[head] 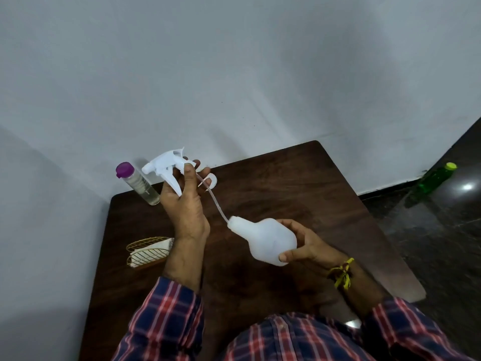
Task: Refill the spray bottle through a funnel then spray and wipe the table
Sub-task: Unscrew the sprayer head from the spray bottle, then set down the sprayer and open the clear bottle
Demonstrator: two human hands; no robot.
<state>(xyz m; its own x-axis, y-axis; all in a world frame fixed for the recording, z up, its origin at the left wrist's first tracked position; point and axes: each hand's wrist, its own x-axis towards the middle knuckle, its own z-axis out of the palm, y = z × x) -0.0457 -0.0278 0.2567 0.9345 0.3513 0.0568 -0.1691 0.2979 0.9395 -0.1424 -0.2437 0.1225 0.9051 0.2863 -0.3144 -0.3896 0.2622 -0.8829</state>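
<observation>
spray head (pixel 166 165): white | bottle body (pixel 265 239): translucent white | dip tube (pixel 214 201): pale clear | refill bottle (pixel 141 187): clear, purple cap | table (pixel 286 183): dark brown woodgrain | basket (pixel 148 250): gold wire | sleeve (pixel 166 316): navy-red-white plaid | wrist thread (pixel 343 272): yellow | floor bottle (pixel 437 179): green, yellow-green cap | wall (pixel 234 74): pale grey

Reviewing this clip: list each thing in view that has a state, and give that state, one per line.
spray bottle: open, head off, tilted, held in right hand
spray head: unscrewed, lifted in left hand, its tube end still at the bottle neck
purple-capped bottle: capped, standing on table
green bottle: capped, on the floor
gold wire holder: holds white napkins
</observation>
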